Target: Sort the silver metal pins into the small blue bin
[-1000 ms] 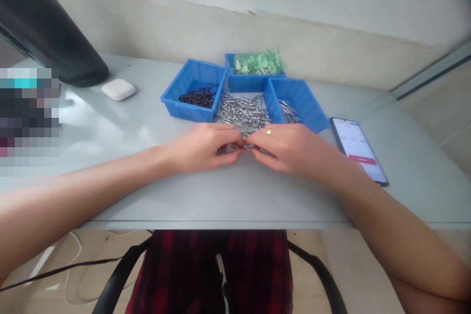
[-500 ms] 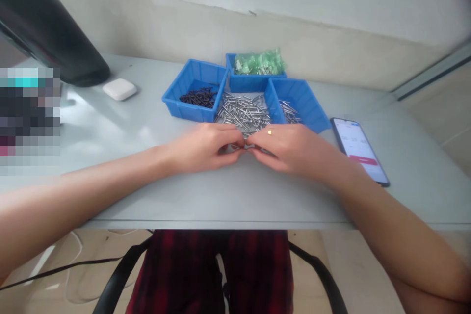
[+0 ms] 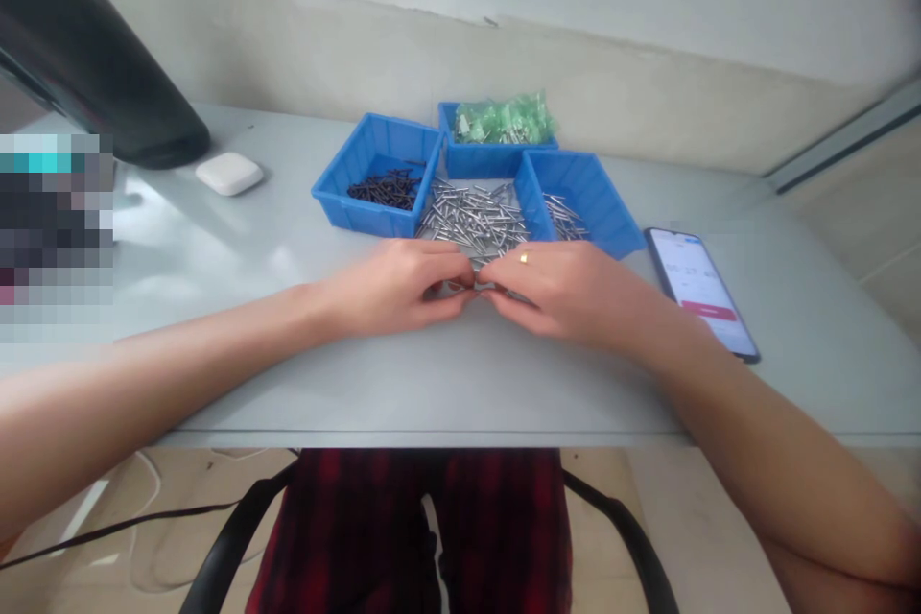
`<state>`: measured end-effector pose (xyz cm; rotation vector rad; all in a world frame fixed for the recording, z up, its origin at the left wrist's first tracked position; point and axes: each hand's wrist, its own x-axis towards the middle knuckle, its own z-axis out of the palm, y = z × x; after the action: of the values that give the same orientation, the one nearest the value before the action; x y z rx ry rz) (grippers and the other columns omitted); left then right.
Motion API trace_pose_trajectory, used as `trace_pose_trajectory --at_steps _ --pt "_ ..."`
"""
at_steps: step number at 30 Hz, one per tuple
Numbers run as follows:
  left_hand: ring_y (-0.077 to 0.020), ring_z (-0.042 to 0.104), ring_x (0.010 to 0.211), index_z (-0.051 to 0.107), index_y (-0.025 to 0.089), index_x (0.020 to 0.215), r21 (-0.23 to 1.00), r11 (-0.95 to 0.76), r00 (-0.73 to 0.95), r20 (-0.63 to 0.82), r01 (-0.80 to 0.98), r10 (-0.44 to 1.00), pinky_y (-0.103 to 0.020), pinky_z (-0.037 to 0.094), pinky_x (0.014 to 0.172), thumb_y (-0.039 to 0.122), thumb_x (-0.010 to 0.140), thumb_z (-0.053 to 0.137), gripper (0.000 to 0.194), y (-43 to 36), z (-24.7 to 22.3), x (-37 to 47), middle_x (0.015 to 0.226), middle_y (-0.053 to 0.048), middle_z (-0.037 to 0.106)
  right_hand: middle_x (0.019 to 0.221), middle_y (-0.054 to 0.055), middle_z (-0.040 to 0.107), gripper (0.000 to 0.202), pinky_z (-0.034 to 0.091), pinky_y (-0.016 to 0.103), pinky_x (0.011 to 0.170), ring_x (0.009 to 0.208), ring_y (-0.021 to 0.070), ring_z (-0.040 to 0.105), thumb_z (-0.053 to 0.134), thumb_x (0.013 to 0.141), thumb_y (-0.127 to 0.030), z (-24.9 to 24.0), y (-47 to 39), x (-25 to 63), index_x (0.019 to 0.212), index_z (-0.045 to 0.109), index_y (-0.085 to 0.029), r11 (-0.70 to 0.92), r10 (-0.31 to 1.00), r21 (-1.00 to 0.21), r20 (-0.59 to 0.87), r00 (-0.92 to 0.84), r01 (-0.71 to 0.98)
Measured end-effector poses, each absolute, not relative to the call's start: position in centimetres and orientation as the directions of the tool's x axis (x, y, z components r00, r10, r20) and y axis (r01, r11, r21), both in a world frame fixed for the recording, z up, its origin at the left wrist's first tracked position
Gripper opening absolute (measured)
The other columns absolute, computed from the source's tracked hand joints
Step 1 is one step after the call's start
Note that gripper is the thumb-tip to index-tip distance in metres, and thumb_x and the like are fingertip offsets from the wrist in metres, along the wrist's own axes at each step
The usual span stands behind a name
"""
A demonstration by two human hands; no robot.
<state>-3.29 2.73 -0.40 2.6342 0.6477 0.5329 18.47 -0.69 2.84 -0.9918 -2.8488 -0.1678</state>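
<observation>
My left hand (image 3: pixel 412 286) and my right hand (image 3: pixel 568 293) meet fingertip to fingertip just above the desk. Both are closed in a pinch, and what lies between the fingertips is too small and hidden to name. Right behind them spreads a pile of thin silver metal pins (image 3: pixel 479 214), partly covered by my fingers. To the left of the pile, a blue bin (image 3: pixel 378 219) holds dark screw-like pieces (image 3: pixel 387 191). On its right, another blue bin (image 3: pixel 602 201) contains more silver pins (image 3: pixel 565 217). A gold ring is on my right hand.
At the back, a blue bin (image 3: pixel 500 158) holds green plastic packets (image 3: pixel 504 120). A lit phone (image 3: pixel 701 295) lies at the right. To the left are a white case (image 3: pixel 229 174) and a large black cylinder (image 3: pixel 122 67). The grey desk's front edge (image 3: pixel 432 438) runs before my lap.
My hands keep the same pinch at the same place. The whole view has shifted very slightly; nothing else visibly differs.
</observation>
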Motion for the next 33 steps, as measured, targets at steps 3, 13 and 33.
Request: trace_pose_trajectory --at_steps 3,13,33 --pt "-0.0110 0.056 0.071 0.063 0.016 0.090 0.430 -0.825 0.824 0.262 0.367 0.503 -0.021 0.042 0.064 0.023 0.088 0.051 0.014 2.76 -0.40 -3.33 0.080 -0.001 0.059 0.077 0.005 0.064 0.022 0.034 0.028 0.058 0.072 0.0171 0.058 0.042 0.093 -0.023 2.79 -0.65 18.51 0.090 0.062 -0.015 0.779 0.611 0.063 0.147 -0.778 0.624" --pt "-0.0116 0.056 0.071 0.063 0.015 0.089 0.395 -0.854 0.840 0.281 0.339 0.463 -0.022 0.043 0.065 0.021 0.087 0.051 0.014 2.83 -0.45 -3.37 0.080 -0.003 0.059 0.074 0.004 0.063 0.022 0.032 0.028 0.058 0.069 0.0165 0.057 0.042 0.092 -0.023 2.62 -0.59 18.49 0.086 0.061 -0.015 0.790 0.592 0.077 0.166 -0.789 0.608" --pt "-0.0109 0.057 0.070 0.063 0.016 0.090 0.447 -0.825 0.824 0.277 0.345 0.495 -0.021 0.043 0.065 0.021 0.087 0.051 0.013 2.81 -0.45 -3.35 0.080 -0.002 0.061 0.076 0.005 0.064 0.021 0.034 0.027 0.059 0.071 0.0166 0.058 0.042 0.092 -0.023 2.67 -0.62 18.51 0.088 0.061 -0.015 0.780 0.610 0.054 0.152 -0.778 0.623"
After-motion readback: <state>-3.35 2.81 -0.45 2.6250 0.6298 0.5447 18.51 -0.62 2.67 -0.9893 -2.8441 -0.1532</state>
